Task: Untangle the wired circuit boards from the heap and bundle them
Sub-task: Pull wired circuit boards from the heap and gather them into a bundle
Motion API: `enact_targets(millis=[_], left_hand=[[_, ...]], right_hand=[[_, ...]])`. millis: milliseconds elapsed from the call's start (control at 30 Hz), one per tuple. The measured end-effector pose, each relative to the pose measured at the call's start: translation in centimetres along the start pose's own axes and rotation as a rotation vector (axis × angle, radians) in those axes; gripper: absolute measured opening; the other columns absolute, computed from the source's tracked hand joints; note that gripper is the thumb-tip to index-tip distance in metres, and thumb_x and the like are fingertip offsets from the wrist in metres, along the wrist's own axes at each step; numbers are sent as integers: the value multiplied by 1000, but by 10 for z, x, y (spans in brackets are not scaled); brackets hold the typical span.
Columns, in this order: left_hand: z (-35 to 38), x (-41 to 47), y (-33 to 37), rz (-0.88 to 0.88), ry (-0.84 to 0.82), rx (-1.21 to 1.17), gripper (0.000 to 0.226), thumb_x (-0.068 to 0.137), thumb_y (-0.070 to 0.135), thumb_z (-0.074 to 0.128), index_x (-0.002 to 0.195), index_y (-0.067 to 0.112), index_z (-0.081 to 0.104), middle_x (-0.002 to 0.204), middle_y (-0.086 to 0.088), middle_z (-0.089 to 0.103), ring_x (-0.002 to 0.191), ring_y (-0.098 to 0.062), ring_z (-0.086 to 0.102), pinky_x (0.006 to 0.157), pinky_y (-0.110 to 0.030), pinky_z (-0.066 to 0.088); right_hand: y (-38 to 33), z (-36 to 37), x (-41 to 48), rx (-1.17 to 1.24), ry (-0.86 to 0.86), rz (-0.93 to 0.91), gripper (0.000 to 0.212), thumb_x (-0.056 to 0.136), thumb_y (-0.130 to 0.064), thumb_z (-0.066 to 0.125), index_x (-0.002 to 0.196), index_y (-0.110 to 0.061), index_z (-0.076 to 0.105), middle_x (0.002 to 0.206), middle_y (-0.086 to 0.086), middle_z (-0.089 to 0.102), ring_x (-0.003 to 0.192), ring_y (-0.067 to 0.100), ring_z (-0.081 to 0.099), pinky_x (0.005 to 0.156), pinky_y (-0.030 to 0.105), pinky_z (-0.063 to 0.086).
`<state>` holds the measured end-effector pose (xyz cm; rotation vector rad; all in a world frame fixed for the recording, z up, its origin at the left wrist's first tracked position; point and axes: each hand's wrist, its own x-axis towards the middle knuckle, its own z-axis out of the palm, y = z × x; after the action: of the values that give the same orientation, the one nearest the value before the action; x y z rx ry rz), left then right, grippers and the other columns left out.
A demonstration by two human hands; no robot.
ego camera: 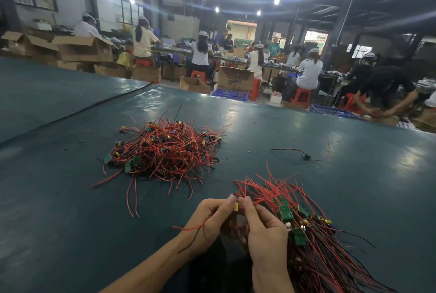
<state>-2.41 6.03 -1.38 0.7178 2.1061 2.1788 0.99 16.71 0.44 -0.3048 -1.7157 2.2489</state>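
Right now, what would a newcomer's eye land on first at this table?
The tangled heap of red wires and green boards, mid-table left of centre. Nearer, the left hand and right hand pinch a yellow-capped piece between them, beside the bundle fanned out at lower right. A stray wired piece lies alone farther right.

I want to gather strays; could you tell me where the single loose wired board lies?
In the head view, the loose wired board lies alone on the table, right of the heap and beyond the bundle.
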Motion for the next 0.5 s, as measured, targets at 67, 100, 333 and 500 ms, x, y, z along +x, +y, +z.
enact_targets(millis=[67,100,333,500], left_hand=[[-1,1,-2,-50,9,54,69,91,64,38,63,7,64,62,-8,62,60,-20,60,61,-36,50],[0,1,-1,-66,6,76,70,92,65,35,59,10,62,59,-3,60,58,-15,59,59,-30,50],[-5,4,-1,-142,6,204,71,94,58,23,38,27,53,40,9,50,41,-3,49,50,-14,39],[-10,5,-4,-88,-41,208,75,98,55,21,39,21,54,42,0,57,42,-8,52,57,-18,45]], right_hand=[[0,-2,1,-29,16,-19,24,89,-20,67,70,-23,80,75,8,76,78,24,74,78,42,60],[0,-3,1,-40,24,-29,23,89,-22,67,71,-25,80,75,7,76,79,26,73,81,45,59],[1,-7,1,-27,80,-24,23,89,-25,67,69,-23,79,47,1,39,41,9,34,39,24,32],[-3,-17,10,43,177,-42,21,89,-23,68,72,-24,80,44,-6,47,38,3,40,37,19,37]])
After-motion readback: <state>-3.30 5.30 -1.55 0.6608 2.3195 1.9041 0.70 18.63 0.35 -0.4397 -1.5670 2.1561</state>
